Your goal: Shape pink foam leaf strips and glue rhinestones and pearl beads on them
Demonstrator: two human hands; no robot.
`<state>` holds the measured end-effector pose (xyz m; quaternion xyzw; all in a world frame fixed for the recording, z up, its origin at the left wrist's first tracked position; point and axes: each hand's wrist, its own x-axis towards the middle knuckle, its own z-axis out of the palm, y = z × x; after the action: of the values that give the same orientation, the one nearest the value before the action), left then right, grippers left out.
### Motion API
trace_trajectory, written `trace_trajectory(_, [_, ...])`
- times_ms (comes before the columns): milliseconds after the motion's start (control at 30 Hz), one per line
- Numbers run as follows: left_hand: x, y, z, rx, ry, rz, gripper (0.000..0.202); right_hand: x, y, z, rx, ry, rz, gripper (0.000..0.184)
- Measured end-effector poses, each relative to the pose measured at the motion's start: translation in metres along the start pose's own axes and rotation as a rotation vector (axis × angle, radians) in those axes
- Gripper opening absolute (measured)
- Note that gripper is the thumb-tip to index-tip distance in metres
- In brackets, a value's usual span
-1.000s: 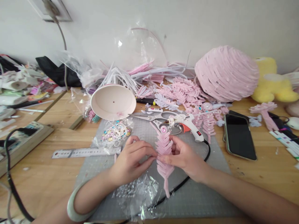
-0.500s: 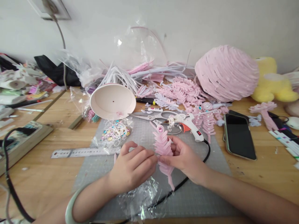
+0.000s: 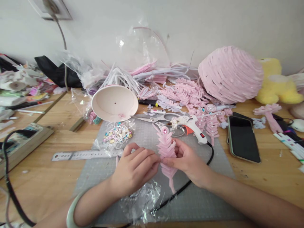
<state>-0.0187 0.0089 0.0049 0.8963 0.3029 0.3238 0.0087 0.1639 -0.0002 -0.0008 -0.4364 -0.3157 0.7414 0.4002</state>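
While pinching a pink, fuzzy, feather-shaped piece (image 3: 167,147) at about mid-length with the right hand (image 3: 190,164), rests the left hand (image 3: 137,167) close against its left edge. In the head view, closes the right grip on the piece, thumb across the front and bent fingers behind. Curls the fingers of the left hand, tips together beside the right thumb; cannot tell whether that grip has hold of anything.

Holds the piece over a grey, gridded cutting mat (image 3: 194,205) on the light wooden bench (image 3: 64,139), with its stem pointing toward the near edge and a round pink gem (image 3: 164,130) near its far end. Wears a pale green, ring-shaped bangle (image 3: 73,210) on the left forearm.

Has just beyond the gem a pair of silver metal scissors (image 3: 152,120) and a white plastic glue gun (image 3: 199,130) with a black cord (image 3: 210,156) curving under the right hand. Has beyond the left hand a white-and-silver straight ruler (image 3: 83,155) and a small clear plastic bag of coloured beads and white string (image 3: 118,135), and nearer, a crumpled clear plastic bag (image 3: 147,202). Has near the right forearm a dark-screened rectangular phone (image 3: 244,139).
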Motion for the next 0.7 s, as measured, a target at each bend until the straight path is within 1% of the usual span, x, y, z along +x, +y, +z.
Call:
trace_trajectory(67, [-0.001, 0.000, 0.000, -0.007, 0.005, 0.000, 0.006, 0.000, 0.000, 0.000, 0.022, -0.002, 0.001, 0.048])
trace_trajectory(233, [-0.003, -0.004, -0.001, -0.025, 0.002, 0.074, 0.012, 0.000, -0.002, 0.001, 0.053, -0.048, -0.021, 0.047])
trace_trajectory(333, [-0.003, -0.006, -0.001, -0.033, 0.006, 0.094, 0.012, -0.001, -0.003, 0.001, 0.056, -0.061, -0.031, 0.044])
trace_trajectory(467, [-0.005, -0.008, -0.001, -0.057, 0.021, 0.120, 0.015, -0.002, -0.005, 0.001, 0.068, -0.064, -0.009, 0.047])
trace_trajectory(600, [-0.004, -0.010, 0.001, -0.093, 0.029, 0.087, 0.021, -0.002, -0.005, 0.000, 0.069, -0.075, 0.000, 0.042])
trace_trajectory(700, [-0.001, -0.011, 0.003, -0.160, 0.014, 0.040, 0.018, -0.002, -0.004, -0.001, 0.069, -0.066, -0.001, 0.042])
